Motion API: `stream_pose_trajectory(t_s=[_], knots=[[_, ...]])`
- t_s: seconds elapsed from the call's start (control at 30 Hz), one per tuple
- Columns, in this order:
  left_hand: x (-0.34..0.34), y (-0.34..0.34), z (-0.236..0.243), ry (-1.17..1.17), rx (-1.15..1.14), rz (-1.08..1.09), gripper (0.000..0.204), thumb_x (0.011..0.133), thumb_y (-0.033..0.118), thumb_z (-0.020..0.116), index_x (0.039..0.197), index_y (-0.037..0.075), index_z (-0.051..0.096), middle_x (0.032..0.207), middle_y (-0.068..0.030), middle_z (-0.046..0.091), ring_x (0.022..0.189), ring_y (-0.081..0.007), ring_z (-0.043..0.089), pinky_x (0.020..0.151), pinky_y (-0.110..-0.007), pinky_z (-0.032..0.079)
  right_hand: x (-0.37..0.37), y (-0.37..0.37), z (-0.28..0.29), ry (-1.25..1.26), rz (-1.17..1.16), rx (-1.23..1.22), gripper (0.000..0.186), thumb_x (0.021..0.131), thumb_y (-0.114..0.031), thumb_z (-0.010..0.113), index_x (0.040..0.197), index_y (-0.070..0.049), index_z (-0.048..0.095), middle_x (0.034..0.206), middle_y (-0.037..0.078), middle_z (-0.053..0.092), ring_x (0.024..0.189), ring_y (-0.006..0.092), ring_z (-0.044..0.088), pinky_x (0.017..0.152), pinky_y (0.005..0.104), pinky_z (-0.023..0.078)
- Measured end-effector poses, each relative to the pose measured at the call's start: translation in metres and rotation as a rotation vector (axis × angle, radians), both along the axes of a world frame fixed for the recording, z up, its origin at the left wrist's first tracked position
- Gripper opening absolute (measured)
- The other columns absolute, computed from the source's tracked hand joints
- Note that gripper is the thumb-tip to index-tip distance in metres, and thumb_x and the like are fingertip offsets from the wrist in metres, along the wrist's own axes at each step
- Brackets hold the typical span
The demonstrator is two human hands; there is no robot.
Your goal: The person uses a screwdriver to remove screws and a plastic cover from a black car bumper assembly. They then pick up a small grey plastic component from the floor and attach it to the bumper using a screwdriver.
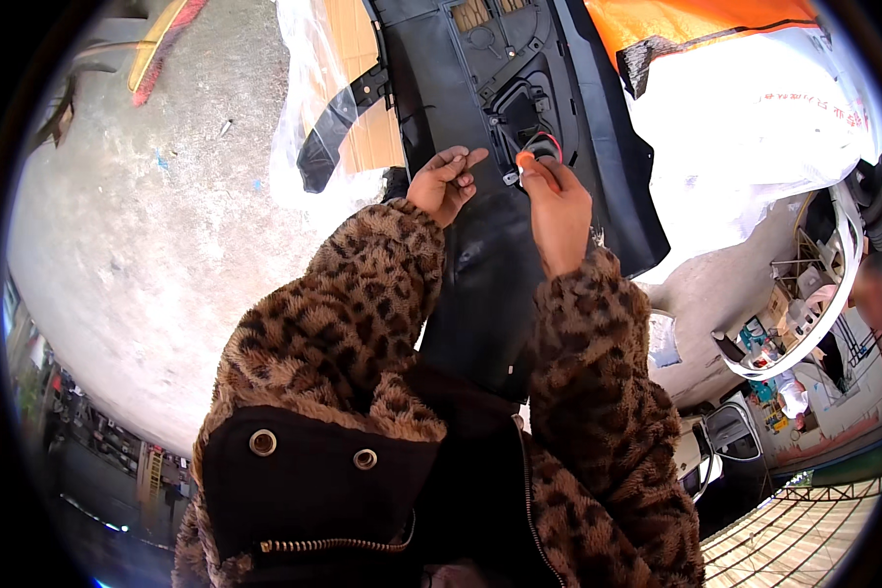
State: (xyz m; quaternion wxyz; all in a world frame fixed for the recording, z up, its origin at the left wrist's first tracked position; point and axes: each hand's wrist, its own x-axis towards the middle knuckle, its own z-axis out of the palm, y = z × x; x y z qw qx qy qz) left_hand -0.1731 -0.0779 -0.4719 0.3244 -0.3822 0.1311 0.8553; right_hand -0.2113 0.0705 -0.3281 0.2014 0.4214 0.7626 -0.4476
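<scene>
A long black plastic panel (431, 118) lies lengthwise below me, with a recessed fitting (514, 103) and a red wire (557, 142) on its right half. My right hand (559, 211) is closed around an orange handle (526, 160), probably a screwdriver's, at the lower end of that fitting. To its left, over the panel, my left hand (444, 186) has its thumb and fingers bent together with one finger sticking out; whether anything small is between them I cannot make out.
Cardboard (372, 147) under clear plastic wrap lies left of the panel, on pale concrete (147, 274). A white sack (725, 147) and orange sheet (676, 20) lie at upper right. A white curved part (794, 353), a car (701, 456) and a distant person (792, 397) are at right.
</scene>
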Motion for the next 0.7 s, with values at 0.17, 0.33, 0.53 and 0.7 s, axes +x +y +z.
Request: stream_pose_trajectory(t_s=[0.17,0.33,0.53,0.7], knots=[[-0.018,-0.013,0.007,0.056,0.028,0.154,0.021,0.097,0.014,0.047,0.114,0.003,0.05,0.131,-0.0143,0.049,0.08,-0.0141,0.051,0.074,-0.027,0.047,0.043,0.004,0.063,0.242,-0.003,-0.253,0.035,0.087,-0.008,0.06,0.12,0.005,0.056,0.104,0.012,0.065,0.092,0.014,0.06,0.082,0.0252,0.047],[-0.03,-0.005,0.009,0.101,0.042,0.152,0.022,0.097,0.014,0.047,0.115,0.002,0.052,0.134,-0.0178,0.048,0.093,-0.0192,0.056,0.083,-0.031,0.049,0.071,0.008,0.112,0.206,0.044,-0.199,0.039,0.088,-0.009,0.062,0.123,0.006,0.053,0.113,0.012,0.061,0.099,0.0155,0.058,0.088,0.0267,0.046],[-0.046,0.009,0.027,0.173,0.032,0.069,0.023,0.096,0.013,0.048,0.115,0.0,0.052,0.132,-0.0186,0.05,0.109,-0.0242,0.056,0.094,-0.034,0.047,0.083,0.013,0.123,0.177,0.037,-0.235,0.04,0.087,-0.009,0.062,0.124,0.005,0.053,0.114,0.013,0.062,0.103,0.0149,0.057,0.09,0.0265,0.044],[-0.045,0.018,0.029,0.218,0.102,0.06,0.024,0.095,0.013,0.05,0.114,-0.001,0.051,0.13,-0.0188,0.051,0.11,-0.0255,0.054,0.095,-0.035,0.046,0.085,0.019,0.124,0.246,0.087,-0.191,0.04,0.087,-0.007,0.062,0.123,0.005,0.053,0.112,0.013,0.063,0.101,0.0149,0.058,0.089,0.0269,0.045]])
